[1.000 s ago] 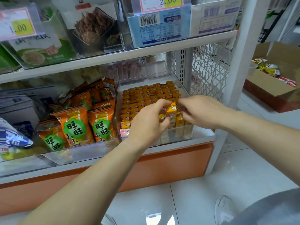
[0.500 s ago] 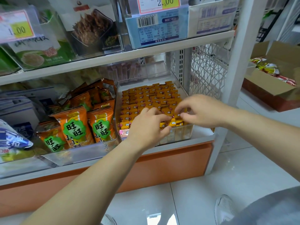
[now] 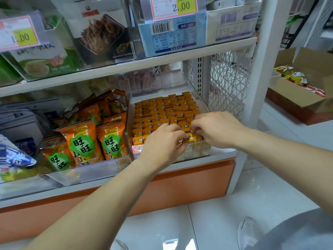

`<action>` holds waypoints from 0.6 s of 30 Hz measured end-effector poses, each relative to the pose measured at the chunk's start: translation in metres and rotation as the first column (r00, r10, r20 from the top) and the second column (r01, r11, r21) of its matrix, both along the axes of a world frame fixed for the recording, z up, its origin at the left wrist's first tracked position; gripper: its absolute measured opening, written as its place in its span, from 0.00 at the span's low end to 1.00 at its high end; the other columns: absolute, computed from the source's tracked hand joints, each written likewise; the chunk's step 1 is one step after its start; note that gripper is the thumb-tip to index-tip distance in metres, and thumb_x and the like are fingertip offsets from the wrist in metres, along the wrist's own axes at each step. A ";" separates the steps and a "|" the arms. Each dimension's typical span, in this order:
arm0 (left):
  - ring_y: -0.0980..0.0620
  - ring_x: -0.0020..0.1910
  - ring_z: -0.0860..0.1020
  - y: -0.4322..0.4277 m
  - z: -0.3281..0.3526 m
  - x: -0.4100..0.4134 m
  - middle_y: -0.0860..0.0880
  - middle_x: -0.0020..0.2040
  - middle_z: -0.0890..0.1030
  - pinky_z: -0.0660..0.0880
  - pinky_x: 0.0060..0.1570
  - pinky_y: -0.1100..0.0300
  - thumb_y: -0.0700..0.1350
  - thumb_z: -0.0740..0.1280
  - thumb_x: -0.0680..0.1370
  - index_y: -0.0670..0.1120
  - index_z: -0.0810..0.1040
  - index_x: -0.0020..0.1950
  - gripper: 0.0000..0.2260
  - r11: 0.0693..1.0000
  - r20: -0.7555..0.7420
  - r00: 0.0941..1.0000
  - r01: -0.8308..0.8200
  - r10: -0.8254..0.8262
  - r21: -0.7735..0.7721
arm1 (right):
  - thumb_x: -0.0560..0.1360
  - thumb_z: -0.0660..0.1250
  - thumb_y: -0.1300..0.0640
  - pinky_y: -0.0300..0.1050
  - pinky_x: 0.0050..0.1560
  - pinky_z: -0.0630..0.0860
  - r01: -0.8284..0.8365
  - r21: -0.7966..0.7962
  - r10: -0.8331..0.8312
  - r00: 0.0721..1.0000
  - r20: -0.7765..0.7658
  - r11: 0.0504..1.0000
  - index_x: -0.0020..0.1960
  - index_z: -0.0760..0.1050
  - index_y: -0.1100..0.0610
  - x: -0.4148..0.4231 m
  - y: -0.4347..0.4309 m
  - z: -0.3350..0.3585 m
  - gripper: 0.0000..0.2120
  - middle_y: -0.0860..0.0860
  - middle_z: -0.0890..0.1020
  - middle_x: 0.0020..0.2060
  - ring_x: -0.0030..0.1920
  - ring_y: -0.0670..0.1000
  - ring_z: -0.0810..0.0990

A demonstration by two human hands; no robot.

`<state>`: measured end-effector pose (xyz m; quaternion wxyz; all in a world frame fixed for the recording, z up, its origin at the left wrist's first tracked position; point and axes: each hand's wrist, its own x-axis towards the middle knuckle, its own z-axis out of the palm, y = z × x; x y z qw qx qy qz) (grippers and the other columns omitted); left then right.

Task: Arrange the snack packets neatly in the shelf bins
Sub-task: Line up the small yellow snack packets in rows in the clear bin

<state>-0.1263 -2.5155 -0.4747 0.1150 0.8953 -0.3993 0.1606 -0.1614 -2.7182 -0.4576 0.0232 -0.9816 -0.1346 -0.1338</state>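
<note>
- Both hands meet over the front of the right-hand bin: the left hand (image 3: pixel 162 143) has its fingers curled down onto the front row, and I cannot tell whether it grips anything; the right hand (image 3: pixel 218 130) has bent fingertips that pinch at one of the small packets (image 3: pixel 162 109).
- These packets are little yellow-orange blocks with a white mark and a red dot on each. They are packed on edge in tight, straight rows that fill the bin from front to back.
- Their clear bin (image 3: pixel 196 150) stands on the lowest shelf (image 3: pixel 221 154), with its front wall at the shelf lip and more packets visible through it. The packet tops sit about level with the front wall, while the back wall rises higher.
- Just to the left, touching side by side, a second clear bin (image 3: pixel 86 174) holds larger orange bags (image 3: pixel 81 141) with green labels, standing upright and leaning loosely.
- To the right, the bin lies close to a white lattice panel (image 3: pixel 228 78) and the white upright post (image 3: pixel 255 87), with only a narrow strip of shelf between them.
- Overhead, the upper shelf (image 3: pixel 126 67) leaves open room above the packets, enough for both hands.
- Beyond the post, on the tiled floor (image 3: pixel 234 204), an open cardboard box (image 3: pixel 297 94) holds more wrapped snacks.
</note>
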 end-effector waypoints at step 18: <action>0.52 0.58 0.69 0.001 -0.003 0.005 0.54 0.59 0.74 0.75 0.54 0.52 0.56 0.63 0.80 0.57 0.80 0.64 0.15 1.000 -0.185 0.982 -0.027 0.029 0.017 | 0.83 0.57 0.53 0.45 0.29 0.69 0.124 0.424 -0.140 0.990 0.005 0.897 0.52 0.69 0.48 -0.004 -0.001 0.018 0.03 0.43 0.75 0.33 0.33 0.48 0.80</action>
